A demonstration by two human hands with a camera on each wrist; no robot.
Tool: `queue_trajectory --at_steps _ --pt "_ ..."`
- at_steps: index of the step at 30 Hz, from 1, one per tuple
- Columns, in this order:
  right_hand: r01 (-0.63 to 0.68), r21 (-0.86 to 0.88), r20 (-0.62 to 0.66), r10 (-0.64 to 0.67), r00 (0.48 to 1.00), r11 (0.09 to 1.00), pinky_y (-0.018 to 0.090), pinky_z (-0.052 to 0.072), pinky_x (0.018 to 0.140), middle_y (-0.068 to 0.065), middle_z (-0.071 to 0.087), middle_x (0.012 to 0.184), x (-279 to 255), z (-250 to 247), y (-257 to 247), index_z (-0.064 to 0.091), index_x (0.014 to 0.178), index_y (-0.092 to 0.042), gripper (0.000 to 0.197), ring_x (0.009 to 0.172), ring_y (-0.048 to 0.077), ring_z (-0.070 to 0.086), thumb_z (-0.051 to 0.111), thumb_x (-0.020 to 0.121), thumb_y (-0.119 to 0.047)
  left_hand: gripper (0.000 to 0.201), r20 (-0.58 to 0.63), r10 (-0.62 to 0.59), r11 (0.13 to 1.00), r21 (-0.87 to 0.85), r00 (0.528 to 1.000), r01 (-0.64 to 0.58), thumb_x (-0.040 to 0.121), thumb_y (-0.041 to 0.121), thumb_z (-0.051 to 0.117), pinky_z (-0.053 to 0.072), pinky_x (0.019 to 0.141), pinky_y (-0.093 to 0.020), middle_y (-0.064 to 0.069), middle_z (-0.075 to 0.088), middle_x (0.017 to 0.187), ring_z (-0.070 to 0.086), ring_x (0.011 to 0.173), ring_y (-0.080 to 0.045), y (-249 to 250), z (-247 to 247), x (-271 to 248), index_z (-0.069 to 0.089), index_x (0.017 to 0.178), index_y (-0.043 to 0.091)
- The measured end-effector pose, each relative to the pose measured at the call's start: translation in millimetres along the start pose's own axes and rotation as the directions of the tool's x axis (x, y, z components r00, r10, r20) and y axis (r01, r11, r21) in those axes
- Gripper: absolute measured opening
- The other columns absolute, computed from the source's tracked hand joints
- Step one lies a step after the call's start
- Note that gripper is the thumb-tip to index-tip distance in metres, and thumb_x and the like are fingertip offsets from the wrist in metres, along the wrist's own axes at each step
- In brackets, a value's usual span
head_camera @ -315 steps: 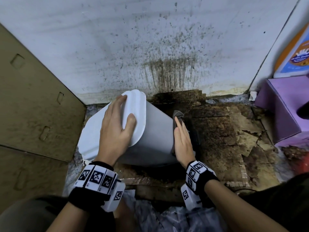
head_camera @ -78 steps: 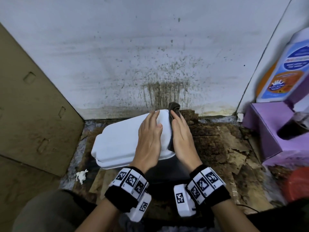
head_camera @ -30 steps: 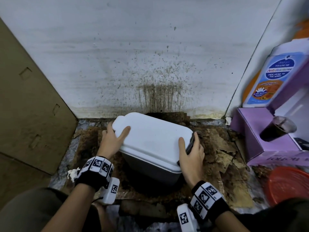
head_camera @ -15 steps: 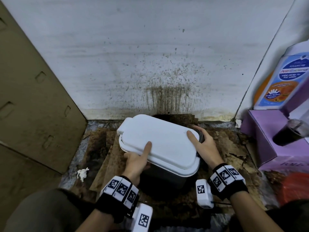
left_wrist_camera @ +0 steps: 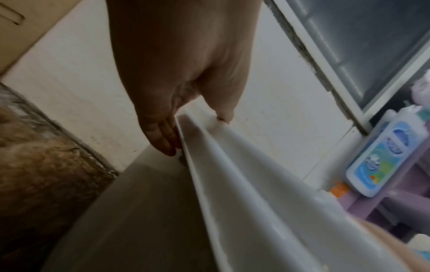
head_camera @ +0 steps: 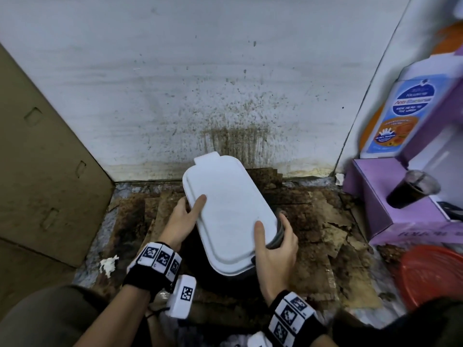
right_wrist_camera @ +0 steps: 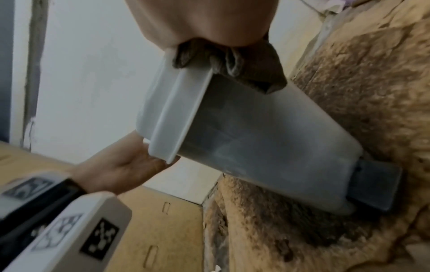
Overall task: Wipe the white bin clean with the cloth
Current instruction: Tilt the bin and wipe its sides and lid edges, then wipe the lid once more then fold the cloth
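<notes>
The white bin (head_camera: 230, 211) stands upright on the dirty floor with its lid shut and its long side pointing at the wall. My left hand (head_camera: 184, 216) grips the lid's left edge, thumb on top and fingers under the rim (left_wrist_camera: 163, 139). My right hand (head_camera: 275, 246) grips the near right corner, thumb on the lid. Under its palm and fingers a bunched grey cloth (right_wrist_camera: 232, 60) is held against the bin's side (right_wrist_camera: 267, 138); in the head view only a dark edge of the cloth (head_camera: 280, 229) shows.
A stained wall (head_camera: 225, 101) is close behind the bin. A cardboard panel (head_camera: 50, 171) leans at the left. At the right are a purple box (head_camera: 375, 196), a dark drink cup (head_camera: 411, 189), a bottle (head_camera: 400, 116) and a red basin (head_camera: 431, 274). A crumpled tissue (head_camera: 108, 262) lies near left.
The bin, earlier on its side, now stands upright and has turned so its long side points at the wall. Both hands shifted along the lid's rim, the right one nearer to me.
</notes>
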State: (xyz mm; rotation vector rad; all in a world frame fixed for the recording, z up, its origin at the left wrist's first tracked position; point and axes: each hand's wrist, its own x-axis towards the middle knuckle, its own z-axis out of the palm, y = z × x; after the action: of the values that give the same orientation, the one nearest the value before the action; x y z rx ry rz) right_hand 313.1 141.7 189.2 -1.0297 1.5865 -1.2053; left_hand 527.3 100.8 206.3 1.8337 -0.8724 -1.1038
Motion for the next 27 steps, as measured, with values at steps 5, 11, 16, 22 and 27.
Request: queue_trajectory --at_steps 5,11,16,22,27 --pt "0.019 -0.009 0.102 -0.018 0.995 1.0 0.039 0.038 0.111 -0.01 0.043 0.141 12.0 4.0 0.1 0.047 0.144 -0.037 0.058 0.135 0.012 0.04 0.063 0.091 -0.055 0.069 0.026 0.034 0.998 -0.051 0.999 -0.032 0.092 0.063 0.057 0.05 0.081 -0.023 0.006 0.063 0.134 0.064 0.11 -0.01 0.2 -2.6 0.3 0.05 0.146 0.02" --pt "0.008 -0.044 0.319 0.007 0.948 0.999 0.032 0.049 0.1 -0.012 0.06 0.134 59.9 -4.8 -9.3 0.058 0.137 -0.032 0.049 0.121 0.006 0.056 0.062 0.094 -0.054 0.057 -0.116 -0.007 0.999 0.033 0.993 0.011 0.099 0.067 0.039 0.044 0.079 -0.032 0.004 0.061 0.118 0.059 0.098 -0.012 -7.1 17.4 -20.7 0.05 0.126 0.018" --pt "0.029 -0.083 0.395 0.006 0.918 0.996 0.037 0.051 0.104 -0.014 0.061 0.135 70.4 -3.8 -10.4 0.057 0.139 -0.035 0.052 0.122 0.006 0.058 0.066 0.091 -0.055 0.079 -0.161 0.002 1.0 -0.017 0.987 -0.005 0.082 0.087 0.046 0.052 0.097 -0.042 0.006 0.06 0.126 0.061 0.114 -0.019 -30.1 32.4 -32.4 0.047 0.134 0.028" --pt "0.106 -0.073 0.286 -0.081 0.955 0.992 0.034 0.047 0.107 -0.011 0.057 0.14 49.0 -4.3 -10.0 0.055 0.143 -0.029 0.053 0.128 0.008 0.053 0.063 0.095 -0.049 0.072 -0.081 0.057 0.996 -0.067 0.995 -0.063 0.083 0.078 0.058 0.052 0.103 -0.046 0.008 0.061 0.133 0.062 0.12 -0.014 -29.4 25.4 -24.4 0.045 0.138 0.033" --pt "0.103 -0.03 0.192 -0.096 0.977 0.994 0.023 0.041 0.101 -0.016 0.051 0.128 23.1 1.1 3.4 0.051 0.147 -0.027 0.055 0.119 -0.001 0.048 0.063 0.096 -0.044 0.051 0.049 0.12 0.991 -0.071 0.992 -0.117 0.098 0.054 0.058 0.057 0.097 -0.036 0.016 0.066 0.128 0.066 0.114 -0.005 -17.2 12.0 -17.0 0.05 0.143 0.032"
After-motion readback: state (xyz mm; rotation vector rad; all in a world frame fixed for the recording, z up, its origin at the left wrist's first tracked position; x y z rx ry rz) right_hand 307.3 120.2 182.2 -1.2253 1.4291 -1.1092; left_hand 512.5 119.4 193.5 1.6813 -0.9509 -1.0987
